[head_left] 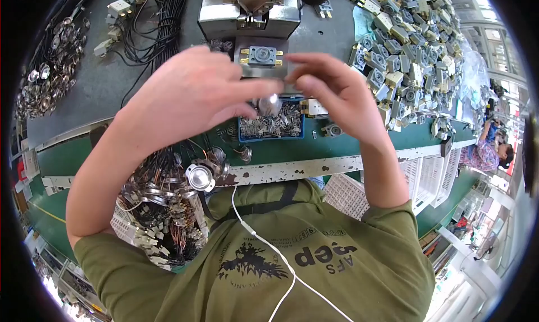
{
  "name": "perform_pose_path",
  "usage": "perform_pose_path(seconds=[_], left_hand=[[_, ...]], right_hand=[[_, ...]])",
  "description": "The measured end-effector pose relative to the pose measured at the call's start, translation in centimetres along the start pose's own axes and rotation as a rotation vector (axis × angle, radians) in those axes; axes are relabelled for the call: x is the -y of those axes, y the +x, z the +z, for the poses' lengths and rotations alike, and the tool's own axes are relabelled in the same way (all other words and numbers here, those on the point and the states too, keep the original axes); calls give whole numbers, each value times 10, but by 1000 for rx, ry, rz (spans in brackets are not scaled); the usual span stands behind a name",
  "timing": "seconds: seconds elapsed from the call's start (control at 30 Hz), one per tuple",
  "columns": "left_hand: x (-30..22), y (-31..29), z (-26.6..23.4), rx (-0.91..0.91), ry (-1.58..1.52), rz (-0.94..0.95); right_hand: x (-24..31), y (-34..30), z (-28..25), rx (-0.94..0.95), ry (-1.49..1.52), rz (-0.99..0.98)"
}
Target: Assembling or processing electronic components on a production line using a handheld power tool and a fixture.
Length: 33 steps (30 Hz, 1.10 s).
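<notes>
My left hand (196, 89), partly smeared by motion, hangs above a blue bin (240, 132). Between its forefinger and thumb shows a shiny round metal cap (270, 104); the exact grip is blurred. My right hand (341, 95) is bent, forefinger and thumb apart, with nothing visible between them. Past the fingers, a grey rectangular block with brass tabs (262, 55) and a round recess lies flat on a metal press fixture (264, 72). Neither hand plainly touches this block. Many small metal pieces (275, 125) fill the bin.
Behind the block stands a metal press head (250, 13). A heap of similar grey blocks (401, 58) covers the right side. Black cables (168, 24) and metal caps (56, 47) lie on the left. Wired metal caps (199, 177) hang over the front edge. White crates (432, 179) stand below right.
</notes>
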State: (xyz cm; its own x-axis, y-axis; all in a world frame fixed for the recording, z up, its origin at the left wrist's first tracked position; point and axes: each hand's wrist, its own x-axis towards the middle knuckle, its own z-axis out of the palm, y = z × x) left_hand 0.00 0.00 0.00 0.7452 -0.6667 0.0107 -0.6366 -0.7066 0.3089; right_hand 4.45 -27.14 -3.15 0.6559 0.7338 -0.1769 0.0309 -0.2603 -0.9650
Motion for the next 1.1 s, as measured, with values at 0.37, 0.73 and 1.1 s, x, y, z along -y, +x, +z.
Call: perform_pose_path(seconds=[0.37,0.73,1.1], left_hand=[[34,38,9,-29,-193,-203],[35,37,20,57,-162,-310],[32,36,30,-14,-89,-280]], right_hand=[[9,16,-1,-440,26,-220],[105,89,-34,-752,-132,-853],[102,78,-64,-1118,-571,-831]])
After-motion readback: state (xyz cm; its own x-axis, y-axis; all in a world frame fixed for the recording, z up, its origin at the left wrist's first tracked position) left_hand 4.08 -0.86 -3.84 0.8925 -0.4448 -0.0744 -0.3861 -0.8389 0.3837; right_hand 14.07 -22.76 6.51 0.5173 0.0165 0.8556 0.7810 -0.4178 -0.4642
